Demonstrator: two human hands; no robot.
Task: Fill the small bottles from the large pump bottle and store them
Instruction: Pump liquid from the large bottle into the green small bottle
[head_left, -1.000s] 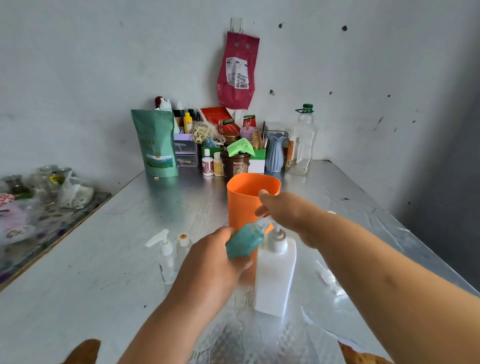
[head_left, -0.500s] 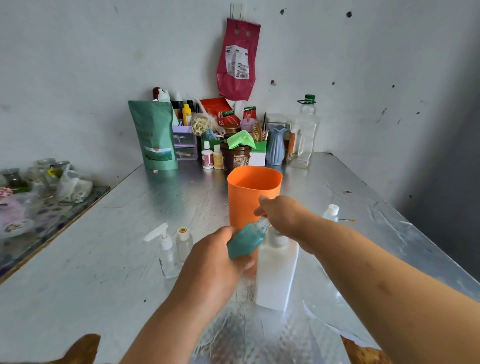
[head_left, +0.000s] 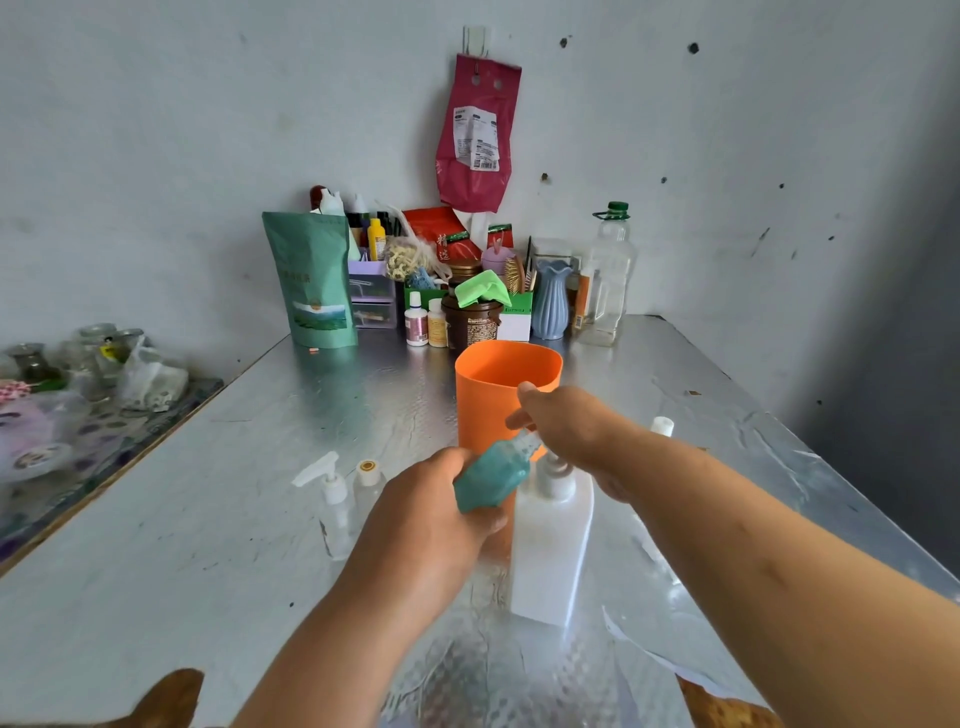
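Observation:
A small teal bottle (head_left: 491, 475) is tilted with its neck up to the right, gripped by my left hand (head_left: 423, 525). Over the pump head of the large white pump bottle (head_left: 553, 540) lies my right hand (head_left: 574, 431), its fingers at the teal bottle's neck; whether it presses the pump is hidden. Right behind both hands stands an orange cup (head_left: 506, 392). Left of my left hand stand a small clear pump bottle (head_left: 332, 499) and a small clear bottle with a yellow-ringed mouth (head_left: 368, 486). A white-capped small bottle (head_left: 662, 426) peeks out behind my right forearm.
Against the wall at the back of the metal table (head_left: 182, 519) crowd a green pouch (head_left: 314, 280), jars, a blue vase (head_left: 550, 299) and a clear jug (head_left: 608, 280). A red bag (head_left: 475, 135) hangs on the wall. A cluttered side table (head_left: 62, 395) stands left.
The view has shifted slightly. Both hands stay in place at the pump head with the teal bottle; the right hand has barely moved.

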